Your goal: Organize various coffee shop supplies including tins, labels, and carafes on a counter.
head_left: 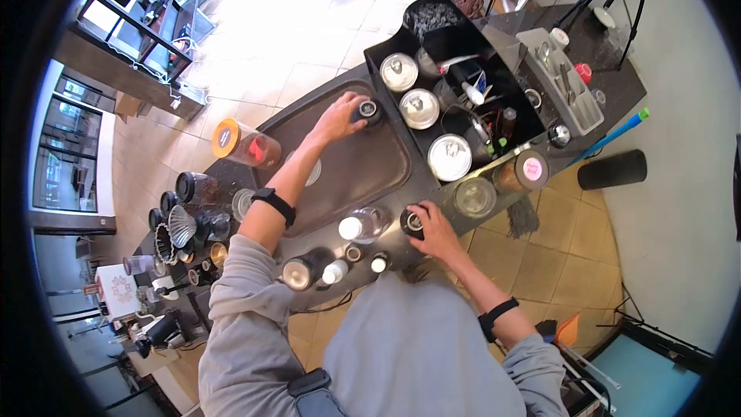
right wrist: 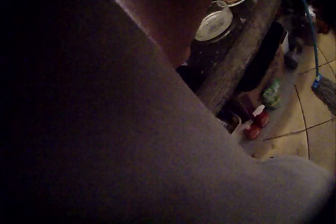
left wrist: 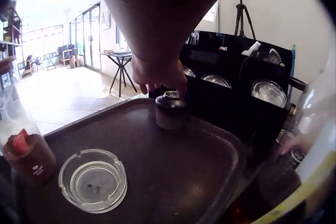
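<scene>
On the brown tray (head_left: 347,185), near its far right corner, my left hand (head_left: 340,118) grips a small black round jar (head_left: 369,110). The left wrist view shows this jar (left wrist: 170,112) standing upright on the tray, fingers at its lid. My right hand (head_left: 438,233) holds a second black round jar (head_left: 411,222) at the near counter edge, its thumb and fingers around the top. In the right wrist view the arm covers most of the picture, and the held jar is hidden. A glass ashtray (left wrist: 93,181) lies on the tray, left of the first jar.
A black organizer box (head_left: 494,93) with silver-lidded tins borders the tray on the right. An orange-lidded jar (head_left: 245,143) stands at the tray's left edge. A white-capped bottle (head_left: 363,226) and several smaller bottles stand near my body. A cutlery tray (head_left: 562,81) lies farther right.
</scene>
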The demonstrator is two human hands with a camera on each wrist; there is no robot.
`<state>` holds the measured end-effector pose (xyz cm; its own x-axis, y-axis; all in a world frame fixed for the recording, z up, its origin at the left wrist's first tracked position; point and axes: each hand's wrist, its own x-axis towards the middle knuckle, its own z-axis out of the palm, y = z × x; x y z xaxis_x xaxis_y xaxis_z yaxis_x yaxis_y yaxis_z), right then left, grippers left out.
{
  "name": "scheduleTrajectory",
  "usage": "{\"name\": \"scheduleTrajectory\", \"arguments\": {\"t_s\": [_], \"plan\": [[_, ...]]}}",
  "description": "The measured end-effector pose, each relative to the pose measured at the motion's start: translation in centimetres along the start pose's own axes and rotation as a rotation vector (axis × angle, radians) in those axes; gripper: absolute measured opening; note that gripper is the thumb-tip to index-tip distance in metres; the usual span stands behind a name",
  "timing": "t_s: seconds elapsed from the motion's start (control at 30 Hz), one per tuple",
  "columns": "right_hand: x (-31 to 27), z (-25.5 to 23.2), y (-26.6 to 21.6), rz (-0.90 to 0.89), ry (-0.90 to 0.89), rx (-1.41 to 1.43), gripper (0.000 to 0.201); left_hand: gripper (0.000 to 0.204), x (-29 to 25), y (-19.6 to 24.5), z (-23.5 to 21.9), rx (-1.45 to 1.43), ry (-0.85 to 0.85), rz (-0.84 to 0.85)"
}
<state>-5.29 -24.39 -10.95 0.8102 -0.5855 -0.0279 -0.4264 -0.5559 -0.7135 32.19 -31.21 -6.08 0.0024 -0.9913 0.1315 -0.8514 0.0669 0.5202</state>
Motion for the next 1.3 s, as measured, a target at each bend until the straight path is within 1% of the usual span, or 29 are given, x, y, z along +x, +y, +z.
{"name": "scheduleTrajectory", "arguments": {"t_s": [0.1, 0.13, 0.2, 0.23, 0.27, 0.33, 0.4, 0.47, 0.5, 0.53, 0.6, 0.67, 0.73, 0.77, 0.83, 0.87, 0.93, 1.0, 1.07, 1.1, 1.13, 1.2, 1.27, 1.3], "plan": [[0.0, 0.1, -0.1, 0.015, 0.012, 0.014, 0.072, 0.066, 0.5, -0.5, 1.7, 0.179, -0.104, 0.0], [-0.1, 0.2, 0.0, 0.01, 0.012, -0.008, 0.072, 0.066, 0.7, -0.3, 2.1, 0.17, -0.084, 0.004], [0.0, 0.4, 0.0, 0.022, -0.007, 0.04, 0.073, 0.072, 1.0, 0.1, 2.6, 0.169, -0.131, -0.086], [0.0, 0.4, 0.0, 0.033, -0.031, 0.008, 0.073, 0.078, 1.2, 0.4, 2.6, 0.152, -0.174, -0.14], [0.1, 0.5, 0.1, 0.027, -0.037, -0.014, 0.073, 0.078, 1.5, 0.6, 2.7, 0.139, -0.154, -0.14], [0.2, 0.1, -0.7, -0.002, -0.028, -0.053, 0.074, 0.08, 1.5, 0.7, 3.2, 0.094, -0.163, -0.237], [0.4, -0.4, -1.4, 0.016, -0.079, -0.12, 0.074, 0.078, 1.2, 0.6, 3.5, 0.071, -0.125, -0.244], [0.6, -0.6, -1.9, 0.003, -0.069, -0.186, 0.074, 0.076, 0.6, 0.4, 3.0, 0.037, -0.086, -0.245], [0.7, -0.5, -1.8, -0.006, -0.083, -0.191, 0.074, 0.072, 0.0, 0.7, 2.5, 0.035, -0.009, -0.226], [0.8, -0.3, -1.8, -0.009, -0.083, -0.222, 0.074, 0.072, -0.6, 0.9, 1.7, 0.032, -0.003, -0.237], [1.1, 0.0, -2.2, -0.014, -0.085, -0.249, 0.073, 0.069, -2.1, 1.6, -0.9, -0.11, 0.1, -0.268], [1.6, -0.3, -2.7, 0.063, -0.191, -0.309, 0.072, 0.066, -4.2, 2.4, -3.9, -0.2, 0.209, -0.267], [1.8, -0.1, -2.4, 0.023, -0.17, -0.31, 0.07, 0.068, -6.9, 3.0, -6.6, -0.244, 0.339, -0.246], [2.0, -0.3, -2.6, 0.05, -0.201, -0.313, 0.07, 0.068, -8.4, 3.4, -8.0, -0.239, 0.344, -0.251], [2.2, -0.8, -3.0, 0.073, -0.237, -0.313, 0.07, 0.073, -11.9, 5.0, -10.7, -0.262, 0.506, -0.269], [2.2, -1.1, -3.4, 0.09, -0.213, -0.281, 0.071, 0.074, -13.9, 5.9, -11.9, -0.359, 0.564, -0.321], [1.5, -1.6, -4.3, 0.131, -0.17, -0.215, 0.073, 0.072, -18.1, 7.7, -14.1, -0.63, 0.647, -0.301], [0.2, -2.8, -6.2, 0.123, -0.041, -0.229, 0.072, 0.068, -22.9, 9.3, -15.6, -0.726, 0.797, -0.212], [-1.5, -4.2, -7.4, 0.094, 0.072, -0.146, 0.074, 0.068, -27.6, 11.4, -16.4, -0.951, 0.952, -0.17], [-2.2, -4.6, -7.7, 0.061, 0.143, -0.123, 0.073, 0.071, -30.1, 12.2, -16.7, -1.056, 0.955, -0.171], [-3.1, -5.0, -8.0, 0.03, 0.205, -0.097, 0.072, 0.085, -32.0, 13.4, -16.9, -1.067, 0.976, -0.247], [-4.7, -5.5, -9.8, 0.197, 0.231, 0.069, 0.067, 0.089, -35.6, 14.9, -16.5, -1.077, 1.071, -0.24], [-6.2, -5.3, -11.1, 0.274, 0.296, 0.164, 0.062, 0.092, -38.8, 15.6, -15.5, -1.111, 1.102, -0.263], [-6.8, -5.1, -12.0, 0.306, 0.3, 0.268, 0.06, 0.093, -40.3, 16.0, -14.9, -1.12, 1.117, -0.28]]}}
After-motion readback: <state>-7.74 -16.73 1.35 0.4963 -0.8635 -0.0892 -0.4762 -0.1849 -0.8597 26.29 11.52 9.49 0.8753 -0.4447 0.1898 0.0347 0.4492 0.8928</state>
